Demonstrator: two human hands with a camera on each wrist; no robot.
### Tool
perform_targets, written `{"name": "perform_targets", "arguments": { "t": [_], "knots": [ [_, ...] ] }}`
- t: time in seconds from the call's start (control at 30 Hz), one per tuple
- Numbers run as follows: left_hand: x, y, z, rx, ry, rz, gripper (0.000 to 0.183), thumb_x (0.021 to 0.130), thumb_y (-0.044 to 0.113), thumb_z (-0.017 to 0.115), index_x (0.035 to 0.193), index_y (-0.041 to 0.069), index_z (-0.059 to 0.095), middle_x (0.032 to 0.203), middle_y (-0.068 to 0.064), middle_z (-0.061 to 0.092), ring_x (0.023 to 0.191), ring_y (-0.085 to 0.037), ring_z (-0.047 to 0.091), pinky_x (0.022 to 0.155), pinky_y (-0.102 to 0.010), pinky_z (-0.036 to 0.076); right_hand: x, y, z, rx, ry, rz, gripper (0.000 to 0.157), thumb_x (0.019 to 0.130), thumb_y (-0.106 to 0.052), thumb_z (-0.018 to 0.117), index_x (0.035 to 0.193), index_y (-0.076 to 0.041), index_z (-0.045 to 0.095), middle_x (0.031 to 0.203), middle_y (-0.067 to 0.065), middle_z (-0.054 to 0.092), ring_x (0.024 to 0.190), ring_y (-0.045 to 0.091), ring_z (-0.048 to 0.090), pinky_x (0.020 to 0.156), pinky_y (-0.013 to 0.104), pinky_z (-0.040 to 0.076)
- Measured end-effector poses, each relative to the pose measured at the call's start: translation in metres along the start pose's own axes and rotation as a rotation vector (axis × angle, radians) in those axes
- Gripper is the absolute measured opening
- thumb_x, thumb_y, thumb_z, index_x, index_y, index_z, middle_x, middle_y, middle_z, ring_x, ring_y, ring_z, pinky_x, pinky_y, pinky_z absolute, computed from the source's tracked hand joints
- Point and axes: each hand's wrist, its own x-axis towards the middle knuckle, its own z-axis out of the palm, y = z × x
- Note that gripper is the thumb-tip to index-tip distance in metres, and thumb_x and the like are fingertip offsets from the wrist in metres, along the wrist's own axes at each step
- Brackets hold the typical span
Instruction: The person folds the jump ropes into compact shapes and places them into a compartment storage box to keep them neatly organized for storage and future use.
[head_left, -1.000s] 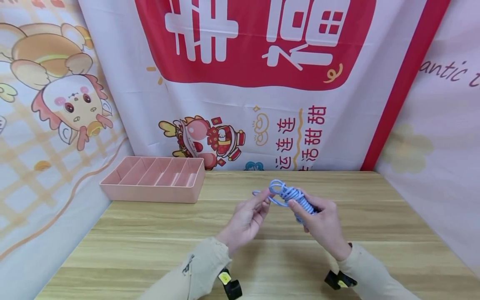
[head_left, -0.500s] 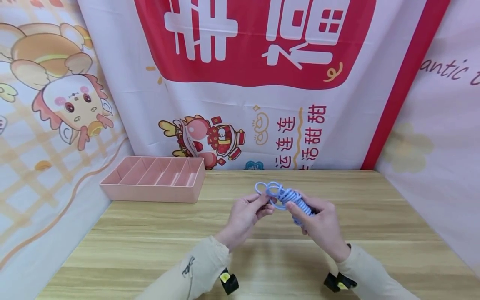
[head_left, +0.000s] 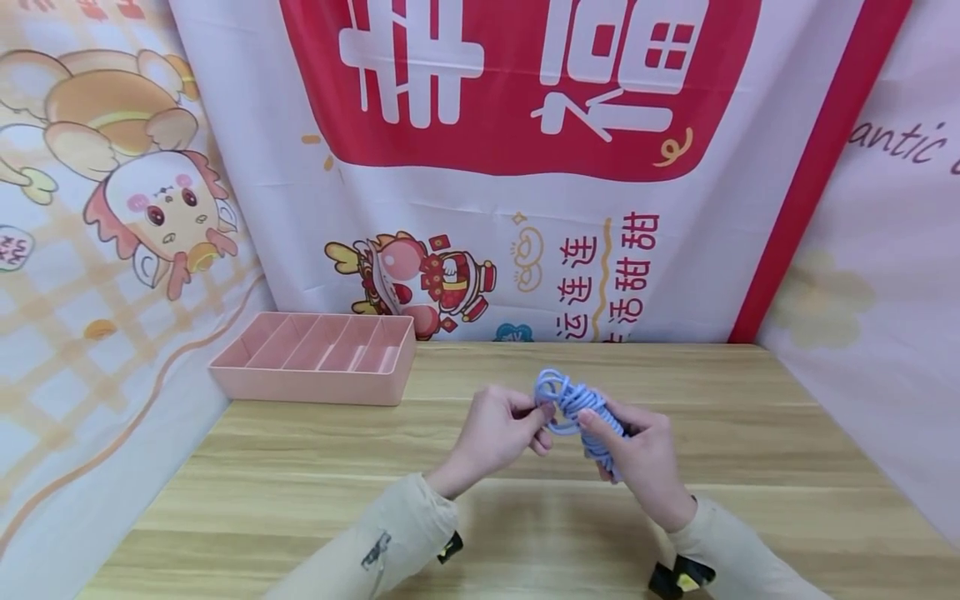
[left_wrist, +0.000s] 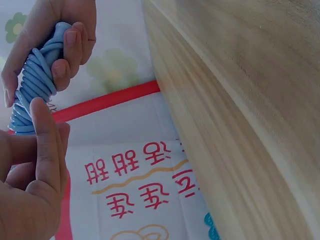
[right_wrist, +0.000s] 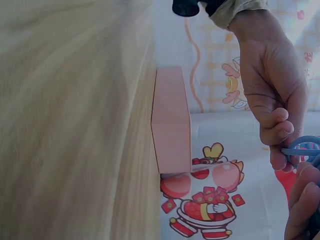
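Note:
A bundle of light blue cord (head_left: pixel 592 421), wound tightly round its middle with loops at one end, is held above the table. My right hand (head_left: pixel 641 450) grips the wound body, thumb on top and fingers wrapped beneath. With thumb and fingertips, my left hand (head_left: pixel 506 429) pinches the cord at the looped end. The left wrist view shows the coiled turns of the cord (left_wrist: pixel 37 75) between both hands. In the right wrist view a loop of cord (right_wrist: pixel 302 145) runs to the left hand's fingertips (right_wrist: pixel 280 157).
A pink divided tray (head_left: pixel 311 387) with several slots stands at the back left of the wooden table (head_left: pixel 315 475). Printed cloth (head_left: pixel 480 158) hangs behind the table and along both sides.
My left hand has turned and shifted its pinch on the looped end, drawing the separate left loop in close to the others. My right hand keeps its grip; the bundle tilts slightly downward.

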Motion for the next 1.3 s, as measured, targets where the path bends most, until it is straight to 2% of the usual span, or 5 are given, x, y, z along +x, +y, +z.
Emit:
{"name": "perform_targets", "arguments": {
  "t": [0.17, 0.37, 0.7, 1.07, 1.3],
  "knots": [
    [-0.002, -0.001, -0.002, 0.122, 0.002, 0.089, 0.014, 0.093, 0.0, 0.066, 0.085, -0.002, 0.077, 0.062, -0.002, 0.067, 0.052, -0.013, 0.065, 0.051, -0.029, 0.055, -0.001, 0.003, 0.004, 0.122, -0.019, 0.133, 0.024, 0.095, -0.017, 0.069, 0.107, 0.004, 0.071, 0.061, 0.021, 0.058, 0.037, 0.02, 0.046, 0.03, 0.031, 0.038],
    [-0.004, -0.007, -0.003, 0.212, 0.008, 0.281, 0.019, 0.091, -0.008, 0.064, 0.078, -0.001, 0.075, 0.06, -0.002, 0.065, 0.05, -0.012, 0.062, 0.044, -0.024, 0.051, 0.0, 0.008, 0.005, 0.193, -0.056, 0.249, 0.029, 0.095, -0.021, 0.068, 0.104, 0.006, 0.069, 0.062, 0.02, 0.058, 0.037, 0.018, 0.046, 0.031, 0.027, 0.037],
    [-0.007, -0.013, -0.008, 0.264, 0.042, 0.381, 0.014, 0.09, -0.012, 0.061, 0.084, -0.006, 0.073, 0.068, -0.006, 0.066, 0.054, -0.009, 0.062, 0.05, -0.02, 0.052, 0.004, 0.005, -0.001, -0.037, -0.139, 0.193, 0.03, 0.091, -0.03, 0.073, 0.111, -0.008, 0.073, 0.066, 0.02, 0.063, 0.039, 0.02, 0.048, 0.032, 0.032, 0.042],
    [-0.007, -0.007, -0.023, 0.256, -0.101, 0.239, 0.013, 0.096, -0.004, 0.06, 0.096, 0.001, 0.072, 0.073, -0.005, 0.065, 0.059, -0.009, 0.059, 0.051, -0.024, 0.052, -0.003, 0.007, 0.006, -0.009, -0.107, 0.135, 0.028, 0.092, -0.022, 0.072, 0.117, -0.007, 0.072, 0.066, 0.019, 0.063, 0.04, 0.021, 0.049, 0.03, 0.035, 0.041],
    [-0.006, -0.01, -0.033, -0.211, -0.194, -0.06, 0.016, 0.099, 0.004, 0.059, 0.112, -0.004, 0.062, 0.088, -0.013, 0.064, 0.074, -0.016, 0.061, 0.065, -0.026, 0.054, 0.0, 0.006, 0.004, 0.075, -0.094, 0.23, 0.029, 0.095, -0.026, 0.069, 0.109, -0.001, 0.072, 0.064, 0.022, 0.059, 0.039, 0.019, 0.047, 0.031, 0.03, 0.039]
  ]
}}
